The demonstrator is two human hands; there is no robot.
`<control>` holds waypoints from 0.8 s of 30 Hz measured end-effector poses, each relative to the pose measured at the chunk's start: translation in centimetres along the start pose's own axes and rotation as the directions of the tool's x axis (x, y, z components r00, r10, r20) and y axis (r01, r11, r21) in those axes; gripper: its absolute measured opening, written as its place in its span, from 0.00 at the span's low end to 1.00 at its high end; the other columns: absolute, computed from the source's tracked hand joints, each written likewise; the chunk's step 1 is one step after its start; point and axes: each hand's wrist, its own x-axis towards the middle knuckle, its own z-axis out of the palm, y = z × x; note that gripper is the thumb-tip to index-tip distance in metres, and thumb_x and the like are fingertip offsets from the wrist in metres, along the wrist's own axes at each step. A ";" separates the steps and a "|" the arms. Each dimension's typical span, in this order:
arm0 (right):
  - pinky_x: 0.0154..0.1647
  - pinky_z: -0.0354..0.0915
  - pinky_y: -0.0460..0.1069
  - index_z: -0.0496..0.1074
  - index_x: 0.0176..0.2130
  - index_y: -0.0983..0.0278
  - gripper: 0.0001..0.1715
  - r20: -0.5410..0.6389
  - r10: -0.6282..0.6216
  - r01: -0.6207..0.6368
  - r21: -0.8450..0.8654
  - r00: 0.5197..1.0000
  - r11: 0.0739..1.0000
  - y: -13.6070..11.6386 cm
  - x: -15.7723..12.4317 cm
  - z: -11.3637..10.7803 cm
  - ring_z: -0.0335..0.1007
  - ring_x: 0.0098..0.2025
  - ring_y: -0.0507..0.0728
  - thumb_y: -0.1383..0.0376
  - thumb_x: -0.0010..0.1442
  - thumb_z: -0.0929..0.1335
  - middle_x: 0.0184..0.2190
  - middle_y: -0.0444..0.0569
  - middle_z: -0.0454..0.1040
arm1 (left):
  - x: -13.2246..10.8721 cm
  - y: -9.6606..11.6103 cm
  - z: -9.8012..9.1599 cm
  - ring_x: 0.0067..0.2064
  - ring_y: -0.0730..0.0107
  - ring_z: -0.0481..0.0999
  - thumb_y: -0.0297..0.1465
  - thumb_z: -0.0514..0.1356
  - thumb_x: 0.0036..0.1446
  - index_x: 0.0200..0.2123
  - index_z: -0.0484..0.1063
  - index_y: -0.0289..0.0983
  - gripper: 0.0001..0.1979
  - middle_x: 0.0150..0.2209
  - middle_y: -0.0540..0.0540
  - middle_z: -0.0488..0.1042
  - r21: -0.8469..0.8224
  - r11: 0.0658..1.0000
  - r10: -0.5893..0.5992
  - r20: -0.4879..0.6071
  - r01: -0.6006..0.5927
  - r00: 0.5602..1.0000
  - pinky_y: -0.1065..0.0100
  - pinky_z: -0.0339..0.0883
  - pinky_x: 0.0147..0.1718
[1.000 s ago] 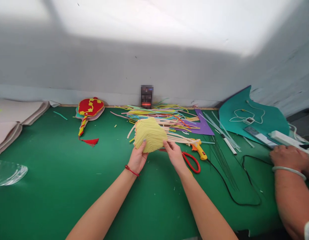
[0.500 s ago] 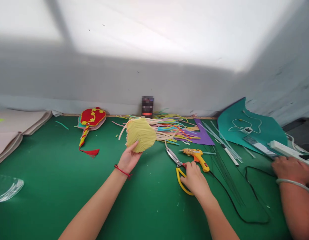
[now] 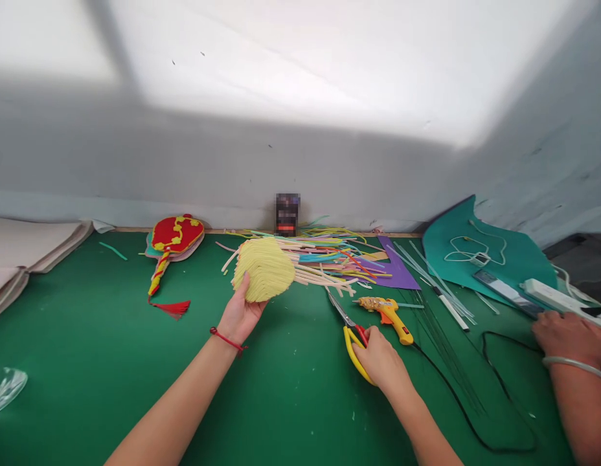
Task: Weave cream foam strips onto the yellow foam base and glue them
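Observation:
My left hand (image 3: pixel 243 314) is closed on the lower edge of a pale yellow, rounded panel (image 3: pixel 264 268) covered in ridged fuzzy strips, its thumb lying across the front. The panel is raised in front of a heap of pastel fuzzy craft stems (image 3: pixel 324 259). My right hand (image 3: pixel 381 357) grips scissors (image 3: pixel 348 320) with red and yellow handles by the handles. Their blades point up and away, toward the stems, and touch nothing I can make out. Just right of the scissors lies a yellow hot glue gun (image 3: pixel 390 314).
A red and yellow fan (image 3: pixel 178 234) with a red tassel lies at the back left. Glue sticks (image 3: pixel 443 285), thin green wires (image 3: pixel 441 353) and a black cord (image 3: pixel 456 401) cover the right side. Another person's hand (image 3: pixel 570 336) rests near a white power strip (image 3: pixel 557 294).
My left hand and the yellow panel have shifted slightly left. In my right hand the scissors' blades and handles have come closer together.

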 end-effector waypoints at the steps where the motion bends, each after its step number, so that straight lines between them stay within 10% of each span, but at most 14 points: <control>1: 0.30 0.58 0.50 0.60 0.34 0.61 0.06 -0.006 0.001 -0.001 0.076 1.000 0.997 0.1 0.1 0.2 0.71 0.35 0.60 0.62 0.56 0.62 0.35 0.52 0.72 | 0.1 0.2 0.0 0.37 0.68 0.81 0.29 0.52 0.65 0.56 0.67 0.36 0.17 0.40 0.45 0.81 -0.005 1.000 0.011 -0.011 -0.011 1.000 0.70 0.77 0.32; 14: 0.17 0.55 0.44 0.58 0.30 0.59 0.20 0.195 -0.426 0.123 0.781 0.884 0.612 -5.5 -4.3 0.7 0.53 0.18 0.48 0.48 0.49 0.67 0.21 0.37 0.61 | -2.5 2.2 2.3 0.41 0.74 0.80 0.31 0.50 0.67 0.55 0.69 0.41 0.17 0.50 0.46 0.77 -0.017 0.925 0.379 -0.066 -0.381 0.923 0.76 0.75 0.37; 18: 0.26 0.57 0.45 0.60 0.27 0.60 0.17 -0.045 -0.357 0.309 0.608 0.933 0.731 -4.4 -2.5 0.2 0.57 0.25 0.51 0.53 0.48 0.69 0.22 0.39 0.63 | -2.4 3.9 2.3 0.45 0.73 0.79 0.32 0.49 0.67 0.56 0.68 0.41 0.17 0.51 0.46 0.76 -0.054 0.895 0.439 -0.072 -0.443 0.895 0.75 0.74 0.40; 24: 0.26 0.56 0.47 0.60 0.28 0.59 0.15 -0.130 -0.188 0.227 0.458 0.974 0.860 -1.8 -0.2 0.6 0.60 0.25 0.54 0.52 0.50 0.65 0.22 0.42 0.66 | -1.6 5.1 1.6 0.45 0.73 0.79 0.33 0.48 0.68 0.55 0.69 0.41 0.17 0.48 0.48 0.78 -0.084 0.897 0.431 -0.060 -0.435 0.900 0.75 0.74 0.41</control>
